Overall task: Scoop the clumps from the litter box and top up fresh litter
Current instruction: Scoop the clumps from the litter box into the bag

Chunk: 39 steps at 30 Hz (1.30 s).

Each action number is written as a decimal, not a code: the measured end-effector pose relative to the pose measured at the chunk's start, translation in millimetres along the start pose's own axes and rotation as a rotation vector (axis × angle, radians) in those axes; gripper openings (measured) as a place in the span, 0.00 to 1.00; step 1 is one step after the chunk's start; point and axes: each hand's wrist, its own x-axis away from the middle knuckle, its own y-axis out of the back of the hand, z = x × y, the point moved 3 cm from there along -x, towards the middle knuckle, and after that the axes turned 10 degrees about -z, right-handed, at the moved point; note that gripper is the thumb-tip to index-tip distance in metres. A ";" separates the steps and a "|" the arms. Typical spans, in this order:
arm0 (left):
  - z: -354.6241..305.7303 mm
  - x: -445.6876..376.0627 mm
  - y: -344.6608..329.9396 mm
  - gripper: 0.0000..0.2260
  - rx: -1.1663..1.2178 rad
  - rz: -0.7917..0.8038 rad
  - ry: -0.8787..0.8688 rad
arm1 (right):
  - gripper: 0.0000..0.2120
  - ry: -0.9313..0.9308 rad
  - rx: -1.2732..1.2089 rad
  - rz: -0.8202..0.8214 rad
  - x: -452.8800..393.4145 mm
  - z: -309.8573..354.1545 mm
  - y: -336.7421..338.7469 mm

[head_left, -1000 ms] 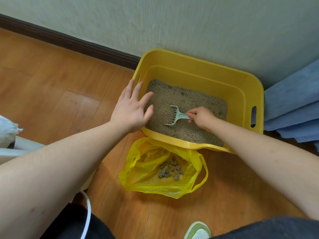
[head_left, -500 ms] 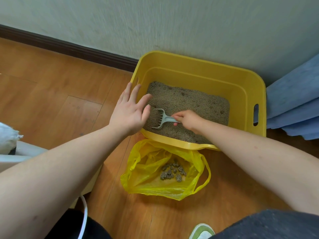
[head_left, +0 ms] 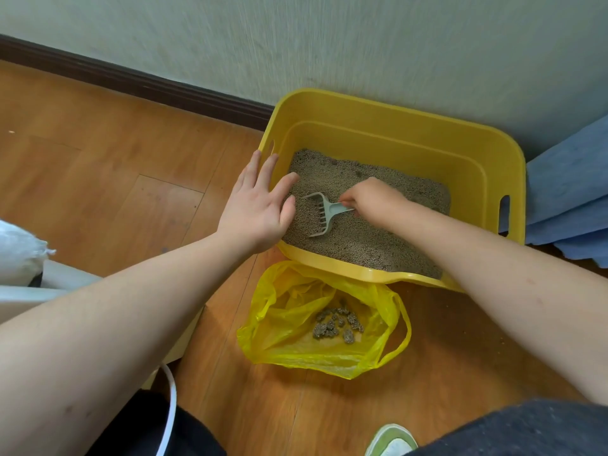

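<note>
Raking granular litter (head_left: 362,245), right hand (head_left: 375,199) holds slotted scoop (head_left: 320,213).

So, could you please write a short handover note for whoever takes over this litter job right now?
Left hand: open, fingers straight, resting on the left rim of the box.
Right hand: grips the handle of the scoop, whose tines lie on the litter near the box's left side.
Bag: open on the floor in front of the box, holding clumps.
Done: some clumps bagged.
Left: finish sifting, bag any further clumps, top up fresh litter. No fresh litter supply is clearly in view.
</note>
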 end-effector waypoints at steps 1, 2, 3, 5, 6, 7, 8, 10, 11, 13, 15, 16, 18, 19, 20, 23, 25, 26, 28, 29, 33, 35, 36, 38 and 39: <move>0.3 0.0 -0.6 0.22 -0.001 -0.002 -0.001 | 0.13 0.028 0.038 0.014 -2.0 5.9 4.3; 0.5 -0.1 -1.0 0.21 -0.001 -0.002 -0.002 | 0.14 0.065 0.070 0.022 -4.2 11.6 8.6; 0.5 0.0 -1.6 0.21 -0.002 -0.001 -0.003 | 0.15 0.094 0.092 0.032 -6.6 16.4 11.3; 0.4 -0.3 -1.9 0.21 -0.004 -0.005 -0.003 | 0.16 0.142 0.099 0.050 -10.5 22.0 15.0; 0.4 -0.5 -1.7 0.21 -0.005 -0.006 -0.004 | 0.14 0.159 0.085 0.057 -11.9 23.2 16.6; 0.3 -0.7 -1.3 0.21 -0.006 -0.006 -0.006 | 0.12 0.162 0.048 0.065 -13.0 23.5 18.5; 0.3 -0.8 -1.2 0.21 -0.007 -0.007 -0.007 | 0.11 0.154 -0.006 0.074 -13.3 23.2 20.7; 0.4 -0.9 -1.3 0.21 -0.011 -0.006 -0.004 | 0.11 0.086 -0.129 0.087 -13.8 19.7 21.3; 0.2 -0.8 -1.6 0.21 -0.010 -0.003 -0.003 | 0.12 0.029 -0.197 0.099 -12.8 16.1 17.6; 0.1 -0.8 -2.2 0.21 -0.010 0.002 0.000 | 0.13 -0.088 -0.333 0.128 -8.8 7.0 5.2; 0.3 -0.4 -2.0 0.21 -0.008 0.002 0.002 | 0.13 -0.184 -0.454 0.149 -1.1 -1.6 -9.8; 0.2 -0.3 -1.5 0.21 -0.004 -0.002 0.003 | 0.13 -0.222 -0.514 0.152 2.5 -5.5 -17.4; 0.4 -0.3 -0.4 0.22 0.007 -0.006 0.009 | 0.13 -0.293 -0.635 0.156 8.3 -10.3 -31.2; 0.5 -0.2 0.0 0.22 0.018 -0.005 0.015 | 0.12 -0.331 -0.703 0.158 10.8 -11.7 -37.2; 0.6 -0.2 0.0 0.22 0.032 -0.004 0.023 | 0.11 -0.369 -0.773 0.161 12.8 -12.7 -43.0; 1.6 0.1 0.2 0.22 0.064 -0.010 0.050 | 0.12 -0.442 -0.932 0.179 17.3 -12.8 -54.9; 2.5 0.4 0.0 0.22 0.091 -0.024 0.061 | 0.13 -0.439 -0.964 0.175 20.4 -11.9 -57.1; 2.9 0.7 0.0 0.22 0.108 -0.029 0.066 | 0.13 -0.429 -0.969 0.170 22.5 -11.6 -56.4; 3.6 1.3 0.3 0.22 0.143 -0.038 0.079 | 0.12 -0.415 -0.978 0.152 26.1 -13.4 -53.9; 3.8 1.6 0.7 0.22 0.158 -0.043 0.086 | 0.12 -0.409 -0.977 0.136 27.9 -15.8 -51.6; 3.5 2.6 2.5 0.22 0.184 -0.051 0.109 | 0.11 -0.355 -0.882 0.029 35.9 -29.9 -38.5; 2.7 3.0 3.3 0.22 0.188 -0.058 0.109 | 0.11 -0.353 -0.893 -0.022 40.8 -38.0 -31.6; 2.9 2.7 3.4 0.22 0.188 -0.059 0.108 | 0.11 -0.354 -0.904 -0.042 43.3 -41.8 -28.4; 3.7 2.4 3.2 0.23 0.186 -0.058 0.109 | 0.11 -0.357 -0.904 -0.069 48.3 -47.4 -22.9; 3.9 2.5 3.2 0.23 0.183 -0.057 0.108 | 0.11 -0.360 -0.906 -0.078 50.7 -49.3 -20.4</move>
